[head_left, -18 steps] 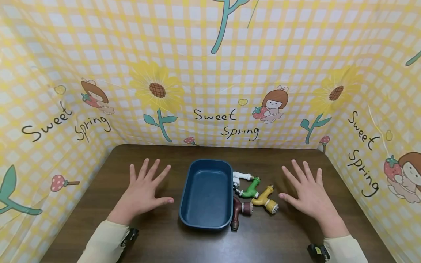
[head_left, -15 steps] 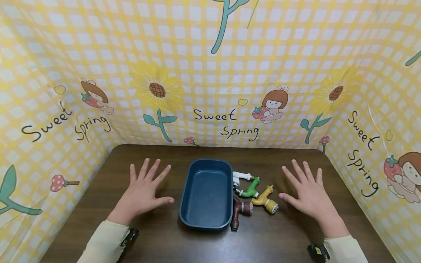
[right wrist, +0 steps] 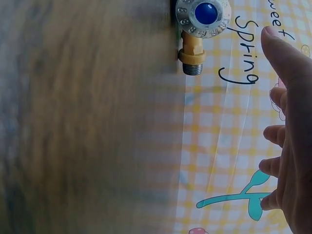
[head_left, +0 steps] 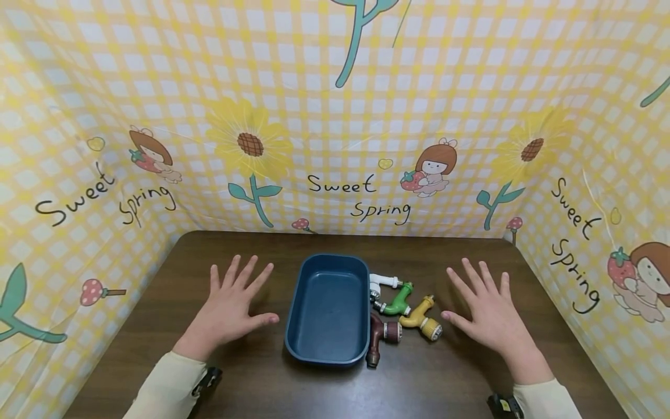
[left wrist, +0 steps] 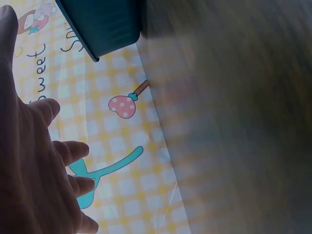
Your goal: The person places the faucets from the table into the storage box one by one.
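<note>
My left hand (head_left: pixel 227 311) is held with fingers spread, left of a blue rectangular plastic basin (head_left: pixel 328 311), and holds nothing. On the other side my right hand (head_left: pixel 489 314) is likewise spread and bare, its thumb nearest the yellow tap (head_left: pixel 420 319). Close along the basin's right side lie a white tap (head_left: pixel 385 281), a green tap (head_left: pixel 399 301) and a dark red tap (head_left: pixel 378 338). In the right wrist view the yellow tap (right wrist: pixel 192 48) shows its threaded end and a round cap with a blue centre. A corner of the basin (left wrist: pixel 109 24) appears in the left wrist view.
Everything stands on a dark brown wooden table (head_left: pixel 251 384). A yellow checked cloth (head_left: pixel 335 128) with printed sunflowers and lettering hangs behind and along both sides. Black straps with small devices (head_left: pixel 206 381) sit at both wrists.
Both hands have shifted very slightly inward in the head view, the left to the right and the right to the left. The basin and taps stay in place.
</note>
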{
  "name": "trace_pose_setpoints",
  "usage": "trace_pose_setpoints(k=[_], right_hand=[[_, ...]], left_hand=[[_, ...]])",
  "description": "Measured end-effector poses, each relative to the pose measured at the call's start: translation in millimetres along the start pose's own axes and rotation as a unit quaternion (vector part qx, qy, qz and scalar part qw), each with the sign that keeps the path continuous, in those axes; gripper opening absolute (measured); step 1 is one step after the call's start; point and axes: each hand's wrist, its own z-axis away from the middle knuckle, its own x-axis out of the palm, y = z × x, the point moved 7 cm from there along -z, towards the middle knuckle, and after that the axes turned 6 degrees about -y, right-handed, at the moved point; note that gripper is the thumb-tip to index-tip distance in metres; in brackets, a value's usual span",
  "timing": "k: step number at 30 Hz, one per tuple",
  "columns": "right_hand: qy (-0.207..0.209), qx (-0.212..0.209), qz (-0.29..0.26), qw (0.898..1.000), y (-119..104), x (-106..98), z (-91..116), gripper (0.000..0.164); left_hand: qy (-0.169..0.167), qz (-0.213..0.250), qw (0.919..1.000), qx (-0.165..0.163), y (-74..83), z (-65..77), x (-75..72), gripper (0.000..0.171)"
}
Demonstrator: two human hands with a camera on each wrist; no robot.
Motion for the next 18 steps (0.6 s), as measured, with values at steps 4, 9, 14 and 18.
trace_pose_setpoints(k=[4,9,14,18], right_hand=[[0.001,-0.001,-0.007,1.000,-1.1,-0.7,1.4,0.094],[0.001,-0.002,-0.021,1.000,-2.6,-3.0,2.1,0.095],[-0.003,0.001,-0.044,0.999,-4.9,-4.7,3.1,0.095],[-0.006,0.005,-0.055,0.998,-6.3,-4.4,5.1,0.095]], left_hand=[[-0.010,0.019,0.9998,-0.001,2.3,-0.5,0.8,0.105],[-0.022,0.034,0.9991,-0.009,5.0,-0.7,3.8,0.104],[-0.023,0.050,0.9983,-0.016,7.6,-0.2,6.7,0.104],[-0.028,0.069,0.9970,-0.021,10.8,-0.3,9.8,0.102]])
